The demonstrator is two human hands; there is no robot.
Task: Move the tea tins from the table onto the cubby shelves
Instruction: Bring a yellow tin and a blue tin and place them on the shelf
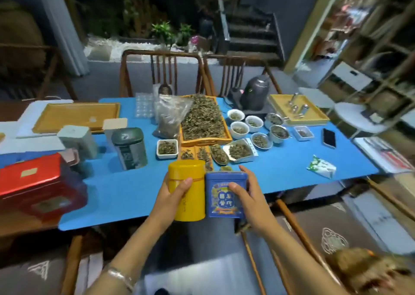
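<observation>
Above the near edge of the blue surface [292, 173], the left hand [167, 199] has its fingers [184, 183] wrapped around a tall yellow tin [189, 201], upright and round-lidded. Just right, touching it, the right hand [249, 196] grips a squarish blue tin [222, 201] with a printed label, thumb across its front.

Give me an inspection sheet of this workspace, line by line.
Surface: table with blue mat, crowded.
Job's things: yellow tin and blue tin in hand; dark green tin, pale tin, red box on the table.
Clutter: tray of loose tea, bowls of leaves, kettle, phone.
Grippers: left hand holds the yellow tin; right hand holds the blue tin.
Cables: nothing seen.
Surroundings: cubby shelves at right, chairs behind.
</observation>
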